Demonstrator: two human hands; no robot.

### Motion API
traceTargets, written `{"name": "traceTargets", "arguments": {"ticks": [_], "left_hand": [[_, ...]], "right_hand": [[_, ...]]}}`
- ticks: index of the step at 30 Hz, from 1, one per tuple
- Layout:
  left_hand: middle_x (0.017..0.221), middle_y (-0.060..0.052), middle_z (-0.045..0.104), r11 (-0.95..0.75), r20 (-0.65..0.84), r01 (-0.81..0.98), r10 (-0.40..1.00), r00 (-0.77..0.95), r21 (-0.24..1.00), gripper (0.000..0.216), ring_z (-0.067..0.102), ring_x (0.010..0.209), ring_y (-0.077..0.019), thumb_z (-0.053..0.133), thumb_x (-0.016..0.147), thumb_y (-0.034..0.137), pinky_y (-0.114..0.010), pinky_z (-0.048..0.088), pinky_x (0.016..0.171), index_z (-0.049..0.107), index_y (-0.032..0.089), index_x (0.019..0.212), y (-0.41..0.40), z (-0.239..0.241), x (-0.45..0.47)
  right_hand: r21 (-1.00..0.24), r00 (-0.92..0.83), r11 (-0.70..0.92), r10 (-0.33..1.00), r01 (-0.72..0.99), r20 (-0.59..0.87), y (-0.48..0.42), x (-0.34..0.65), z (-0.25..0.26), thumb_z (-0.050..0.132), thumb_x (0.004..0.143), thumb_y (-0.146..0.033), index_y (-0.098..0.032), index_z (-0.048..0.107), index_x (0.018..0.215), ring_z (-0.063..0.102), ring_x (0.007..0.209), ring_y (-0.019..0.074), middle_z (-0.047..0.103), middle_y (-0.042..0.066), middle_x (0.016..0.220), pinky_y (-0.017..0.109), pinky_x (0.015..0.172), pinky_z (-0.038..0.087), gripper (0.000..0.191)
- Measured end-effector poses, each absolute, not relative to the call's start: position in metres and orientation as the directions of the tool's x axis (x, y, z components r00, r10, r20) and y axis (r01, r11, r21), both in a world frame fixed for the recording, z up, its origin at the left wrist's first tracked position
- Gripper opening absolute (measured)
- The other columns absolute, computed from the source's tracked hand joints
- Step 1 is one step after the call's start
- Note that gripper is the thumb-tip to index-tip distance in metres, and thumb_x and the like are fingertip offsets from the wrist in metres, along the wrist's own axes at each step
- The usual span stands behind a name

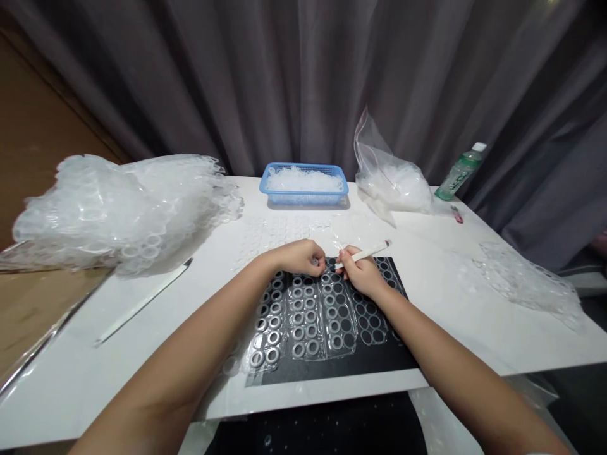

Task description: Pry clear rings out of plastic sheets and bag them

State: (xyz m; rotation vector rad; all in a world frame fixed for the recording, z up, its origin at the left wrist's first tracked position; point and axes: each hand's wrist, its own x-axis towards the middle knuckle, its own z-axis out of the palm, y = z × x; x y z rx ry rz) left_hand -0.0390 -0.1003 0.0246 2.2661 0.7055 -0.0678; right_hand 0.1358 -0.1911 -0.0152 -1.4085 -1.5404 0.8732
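Note:
A clear plastic sheet (pixel 303 319) patterned with many small rings lies on a black mat (pixel 379 360) on the white table (pixel 71 373). My left hand (pixel 301 256) rests curled on the sheet's far edge, its fingertips pinched on something small I cannot make out. My right hand (pixel 361 273) is closed around a white pen-like tool (pixel 365 254), whose tip points at the sheet close to the left fingertips. Some ring holes on the right side of the sheet look empty and dark.
A big heap of clear ring sheets (pixel 123 208) fills the left of the table. At the back stand a blue basket (pixel 303 183) of white bits, a clear plastic bag (pixel 389 180) and a green bottle (pixel 459 172). More sheets (pixel 526 284) lie at right; a white strip (pixel 142 302) at left.

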Motion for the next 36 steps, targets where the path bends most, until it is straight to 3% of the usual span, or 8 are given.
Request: {"name": "traceTargets", "arguments": {"ticks": [14,19,23,26,30,36], "left_hand": [[0.064,0.001,0.064,-0.589,-0.242,0.511,0.476,0.845,0.626,0.014,0.049,0.054,-0.0079,0.056,0.067,0.025,-0.021,0.033,0.055,0.066,0.016,0.071,-0.101,0.022,-0.037],[0.060,0.002,0.059,-0.606,-0.229,0.496,0.466,0.855,0.621,0.014,0.044,0.051,-0.0075,0.054,0.070,0.024,-0.023,0.031,0.053,0.064,0.015,0.071,-0.102,0.022,-0.037],[0.064,0.002,0.056,-0.469,-0.185,0.424,0.474,0.861,0.775,0.016,0.044,0.056,-0.0069,0.053,0.072,0.027,-0.021,0.034,0.056,0.061,0.014,0.073,-0.097,0.026,-0.042],[0.055,0.005,0.044,-0.260,-0.122,0.329,0.586,0.801,0.908,0.021,0.035,0.049,-0.0050,0.054,0.075,0.035,-0.020,0.027,0.049,0.056,0.014,0.073,-0.092,0.027,-0.051],[0.047,0.009,0.030,-0.090,-0.082,0.206,0.708,0.701,0.974,0.028,0.024,0.042,-0.0030,0.061,0.074,0.042,-0.020,0.016,0.044,0.054,0.014,0.074,-0.088,0.029,-0.057],[0.056,0.004,0.051,-0.207,-0.078,0.293,0.680,0.729,0.934,0.027,0.038,0.050,-0.0040,0.068,0.068,0.038,-0.019,0.030,0.050,0.064,0.012,0.072,-0.090,0.031,-0.054]], "right_hand": [[-0.868,-0.051,0.126,0.992,0.480,0.116,-0.194,0.134,-0.013,0.038,0.091,-0.035,-0.021,0.050,0.074,0.064,0.059,0.0126,0.058,-0.003,0.059,0.023,0.056,0.042,0.026],[-0.778,-0.084,0.164,0.986,0.606,0.142,-0.194,0.132,-0.011,0.037,0.091,-0.034,-0.021,0.049,0.072,0.062,0.064,0.0128,0.063,-0.001,0.063,0.024,0.062,0.041,0.026],[-0.728,-0.089,0.169,0.985,0.664,0.148,-0.195,0.131,-0.011,0.035,0.092,-0.034,-0.021,0.049,0.073,0.060,0.063,0.0129,0.063,-0.001,0.064,0.024,0.060,0.039,0.027],[-0.724,-0.089,0.173,0.984,0.668,0.154,-0.196,0.131,-0.013,0.034,0.092,-0.035,-0.021,0.049,0.074,0.061,0.064,0.0130,0.064,-0.001,0.065,0.024,0.061,0.039,0.028],[-0.769,-0.111,0.188,0.982,0.612,0.152,-0.198,0.134,-0.014,0.034,0.093,-0.039,-0.021,0.051,0.076,0.063,0.065,0.0131,0.065,-0.001,0.067,0.025,0.062,0.041,0.030],[-0.938,0.042,0.139,0.986,0.317,0.160,-0.197,0.140,-0.017,0.035,0.090,-0.057,-0.022,0.053,0.081,0.064,0.060,0.0166,0.049,-0.004,0.047,0.024,0.052,0.042,0.040]]}}
